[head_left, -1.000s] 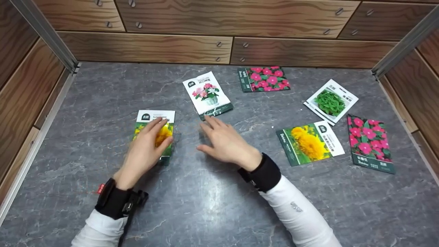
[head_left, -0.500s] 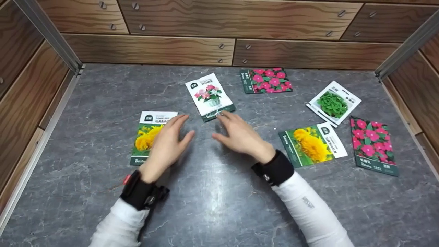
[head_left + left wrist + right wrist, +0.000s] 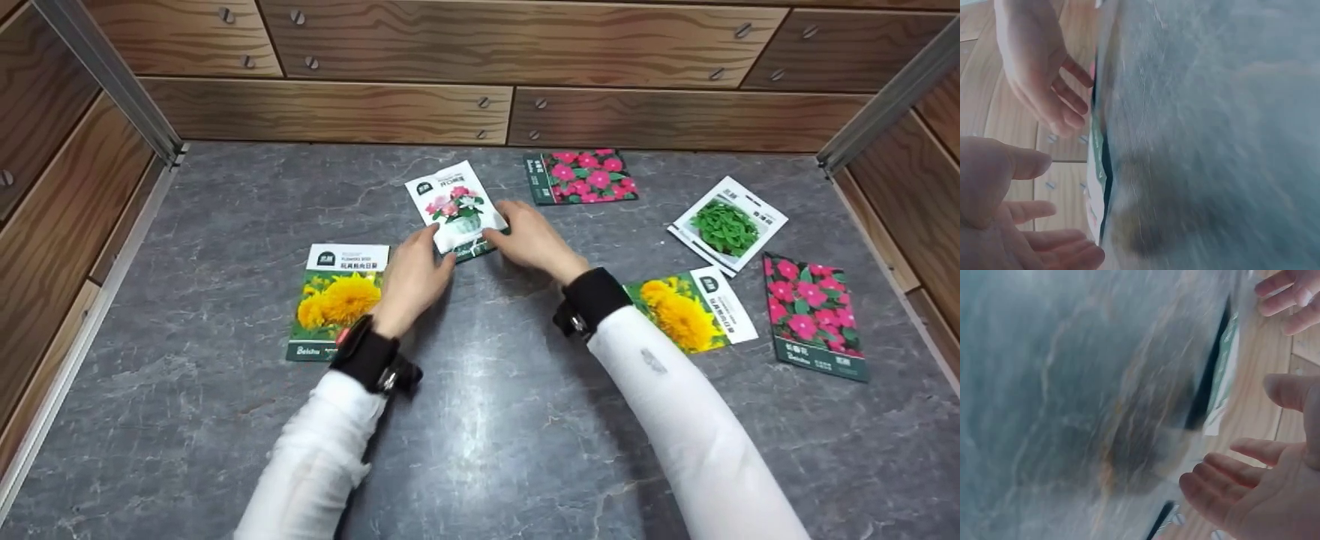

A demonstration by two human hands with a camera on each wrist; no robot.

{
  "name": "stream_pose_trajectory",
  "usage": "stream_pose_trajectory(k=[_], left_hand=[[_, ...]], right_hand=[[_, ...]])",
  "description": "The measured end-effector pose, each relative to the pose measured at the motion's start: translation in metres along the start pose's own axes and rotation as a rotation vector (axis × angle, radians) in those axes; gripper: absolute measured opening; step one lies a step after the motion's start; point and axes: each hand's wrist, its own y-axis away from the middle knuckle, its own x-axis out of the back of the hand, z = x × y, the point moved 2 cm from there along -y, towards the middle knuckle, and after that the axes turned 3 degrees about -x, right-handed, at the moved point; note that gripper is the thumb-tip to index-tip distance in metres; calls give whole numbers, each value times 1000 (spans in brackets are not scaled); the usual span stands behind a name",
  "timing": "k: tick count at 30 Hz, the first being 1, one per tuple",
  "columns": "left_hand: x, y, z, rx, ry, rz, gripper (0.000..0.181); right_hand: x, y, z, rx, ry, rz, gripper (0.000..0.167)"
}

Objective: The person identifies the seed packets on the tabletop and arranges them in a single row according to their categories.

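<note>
In the head view a white seed packet with pink flowers in a pot (image 3: pixel 459 206) lies at the back centre. My left hand (image 3: pixel 415 279) is at its lower left edge, fingers relaxed, and my right hand (image 3: pixel 534 238) at its lower right edge. The left wrist view shows the packet (image 3: pixel 1095 180) between my spread left hand (image 3: pixel 1022 214) and my right hand (image 3: pixel 1039 67). In the right wrist view the fingers of my right hand (image 3: pixel 1264 489) are extended beside the packet (image 3: pixel 1223 377). Neither hand has visibly curled round it.
A sunflower packet (image 3: pixel 337 296) lies left of my left hand. Pink-flower packets stand at the back (image 3: pixel 589 176) and far right (image 3: pixel 810 315). A green-leaf packet (image 3: pixel 726 227) and another sunflower packet (image 3: pixel 686 311), partly behind my right sleeve, lie on the right. Wood-patterned walls (image 3: pixel 322 112) border the table.
My left hand has left the left sunflower packet and moved right and back. My right hand has moved back and right, to the potted-flower packet's right edge. The packets appear in nearly the same places.
</note>
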Motion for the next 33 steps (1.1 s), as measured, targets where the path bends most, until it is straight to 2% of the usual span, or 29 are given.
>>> stream_pose_trajectory(k=[4,8,13,16,18,22,25,27,30,33], left_hand=[[-5,-11,6,30,-55,-9,58],[-9,-15,9,54,-113,-46,57],[-14,-15,10,20,-159,-74,50],[-15,-16,10,2,-173,-90,49],[-15,-16,10,3,-172,-99,49],[-16,-15,8,9,-165,-110,52],[-16,-13,6,5,-137,-112,55],[-16,-10,5,0,-93,-92,54],[-12,-3,3,-1,0,-20,56],[-8,7,0,11,133,76,59]], right_hand=[[-1,-10,0,-14,-30,-2,67],[-3,-14,-2,-29,-40,7,66],[-3,-15,-6,-45,-59,31,63],[-2,-15,-5,-109,-158,76,57],[0,-15,-3,-173,-287,97,50],[0,-13,1,-275,-506,70,36],[0,-10,3,-305,-583,29,32],[1,-6,3,-300,-617,30,33],[3,5,1,-250,-627,51,36],[6,21,0,-167,-630,80,37]])
